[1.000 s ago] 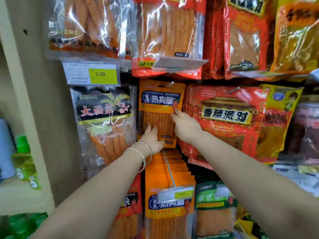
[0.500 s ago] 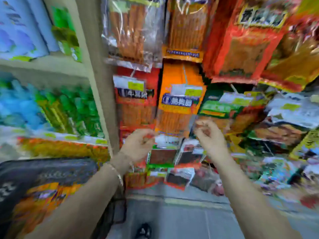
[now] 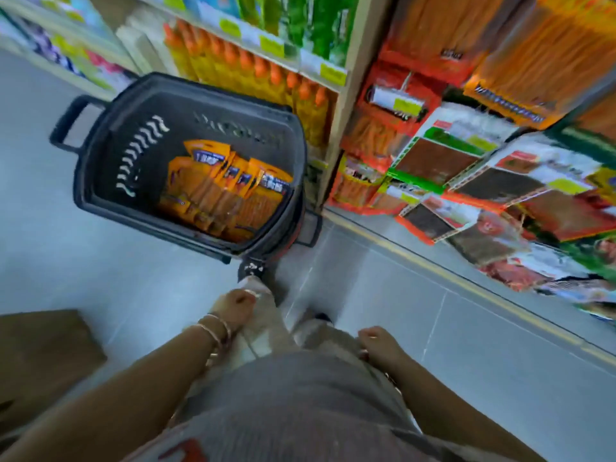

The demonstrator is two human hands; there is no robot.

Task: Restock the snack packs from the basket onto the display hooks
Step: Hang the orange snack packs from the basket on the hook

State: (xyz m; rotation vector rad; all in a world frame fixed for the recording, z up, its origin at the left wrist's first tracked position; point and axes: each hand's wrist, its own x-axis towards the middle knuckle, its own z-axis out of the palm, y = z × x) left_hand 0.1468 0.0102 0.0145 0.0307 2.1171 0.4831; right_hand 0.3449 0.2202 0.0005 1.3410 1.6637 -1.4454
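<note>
Grey tiled floor (image 3: 100, 261) fills the left and middle of the frame, crossed at the right by a yellow line (image 3: 466, 285). Along the top runs shelving (image 3: 346, 78) with orange-capped bottles (image 3: 253, 78); the right side is a blurred display of hanging packets (image 3: 466, 161). A dark plastic basket (image 3: 200, 108) stands on the floor at upper left, just beside the shelving, its handle (image 3: 71, 123) toward the left edge. Orange snack packs (image 3: 226, 191) lie heaped in its right half. Both hands hang low in the frame, well apart from the basket and touching no pack: the left hand (image 3: 233, 306), with bracelets (image 3: 216, 328) at the wrist, and the right hand (image 3: 376, 340) are loosely curled and hold nothing.
</note>
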